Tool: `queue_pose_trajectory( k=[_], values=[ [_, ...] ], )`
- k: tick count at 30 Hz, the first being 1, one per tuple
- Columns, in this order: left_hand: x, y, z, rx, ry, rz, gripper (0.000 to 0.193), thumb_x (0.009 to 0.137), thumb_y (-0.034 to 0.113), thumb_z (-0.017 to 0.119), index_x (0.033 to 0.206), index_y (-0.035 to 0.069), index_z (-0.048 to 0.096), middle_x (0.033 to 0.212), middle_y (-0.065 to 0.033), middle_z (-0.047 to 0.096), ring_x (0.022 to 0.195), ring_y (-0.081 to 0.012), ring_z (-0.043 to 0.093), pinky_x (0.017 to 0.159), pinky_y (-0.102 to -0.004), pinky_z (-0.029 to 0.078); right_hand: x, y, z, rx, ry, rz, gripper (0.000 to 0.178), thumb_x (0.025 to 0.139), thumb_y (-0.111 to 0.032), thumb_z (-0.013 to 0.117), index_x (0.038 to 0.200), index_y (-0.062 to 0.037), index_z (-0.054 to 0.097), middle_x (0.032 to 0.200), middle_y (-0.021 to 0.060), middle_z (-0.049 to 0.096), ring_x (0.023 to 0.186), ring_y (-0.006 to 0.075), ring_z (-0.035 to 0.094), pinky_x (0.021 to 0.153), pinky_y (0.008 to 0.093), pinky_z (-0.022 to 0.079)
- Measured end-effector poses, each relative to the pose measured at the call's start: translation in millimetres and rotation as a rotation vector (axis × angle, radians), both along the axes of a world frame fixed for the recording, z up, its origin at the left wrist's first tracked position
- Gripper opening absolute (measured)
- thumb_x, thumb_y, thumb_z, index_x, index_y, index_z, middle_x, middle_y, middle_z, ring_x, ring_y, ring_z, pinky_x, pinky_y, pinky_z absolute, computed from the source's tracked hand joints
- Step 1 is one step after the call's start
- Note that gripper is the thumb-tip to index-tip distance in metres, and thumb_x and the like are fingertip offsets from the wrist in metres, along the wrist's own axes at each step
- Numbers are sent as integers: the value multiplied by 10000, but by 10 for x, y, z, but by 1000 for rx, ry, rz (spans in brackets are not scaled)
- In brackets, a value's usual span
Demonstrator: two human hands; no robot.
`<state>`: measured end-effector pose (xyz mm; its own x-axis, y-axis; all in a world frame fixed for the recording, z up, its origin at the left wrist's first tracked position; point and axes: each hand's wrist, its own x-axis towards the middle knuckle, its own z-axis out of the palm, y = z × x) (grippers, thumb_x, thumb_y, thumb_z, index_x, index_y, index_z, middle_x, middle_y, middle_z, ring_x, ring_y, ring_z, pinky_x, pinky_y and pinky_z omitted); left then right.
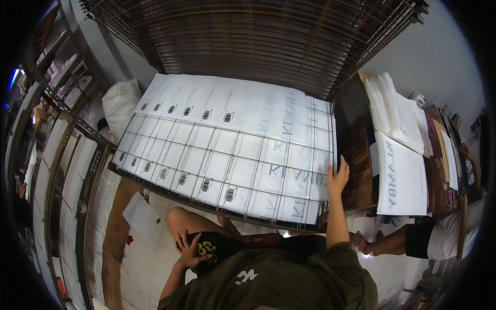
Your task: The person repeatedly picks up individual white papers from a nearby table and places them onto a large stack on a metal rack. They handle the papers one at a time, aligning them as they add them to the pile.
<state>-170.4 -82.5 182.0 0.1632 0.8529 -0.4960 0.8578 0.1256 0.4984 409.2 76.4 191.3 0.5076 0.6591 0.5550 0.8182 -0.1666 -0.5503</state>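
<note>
Left hand (189,252): spread on shorts (223,247).
Right hand (338,178): at rack (276,222) edge; grip I can't tell.
Sheets (204,98), left of it: print faint.

Wire rack (176,198), wht sheets (206,98) w/ barcodes atop far part, other sheets (198,159) under grid

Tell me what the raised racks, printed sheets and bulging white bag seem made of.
Raised racks: probably metal, dull brown, thin straight bars.
Printed sheets: plastic film or paper, smooth; some lettering shows faintly through.
Bulging white bag: perhaps plastic, crinkled, slightly shiny.
</note>
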Motion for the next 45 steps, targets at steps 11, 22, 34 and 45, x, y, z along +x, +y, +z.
queue_pose_trajectory(
  k=[11,22,34,45],
  values=[
    [38,-8,26,27,-26,31,1050,597,620,783,1467,254,324,1560,-225,-133,1406,-469,-180,1077,-646,-64,54,-36,-148,-53,-51,-16,464,810,-266,665,1215,-55,588,1271,225,506,1161,398,483,958,490,393],
    [154,99,37,-202,-552,172,1015,691,204,802,1485,69,186,1398,-285,352,1253,-364,429,1054,-423,364,-122,-134,332,358,-88,40,194,780,-87,650,967,-36,667,974,147,639,906,346,594,787,400,473],
    [-17,-83,-158,-132,-562,169,988,719,117,771,1487,67,152,1306,-284,444,1121,-344,547,985,-372,432,752,-309,1952,1056,729,-58,494,900,-133,636,1338,-60,419,1098,69,534,948,133,548,649,246,490],
    [-61,-68,-123,21,-37,25,1043,637,564,791,1483,211,292,1541,-250,-178,1395,-453,-206,1063,-644,-62,2011,-415,2211,1330,974,-343,1168,743,-535,749,1497,-149,-55,1508,164,224,1332,357,327,965,541,401]
  ],
)
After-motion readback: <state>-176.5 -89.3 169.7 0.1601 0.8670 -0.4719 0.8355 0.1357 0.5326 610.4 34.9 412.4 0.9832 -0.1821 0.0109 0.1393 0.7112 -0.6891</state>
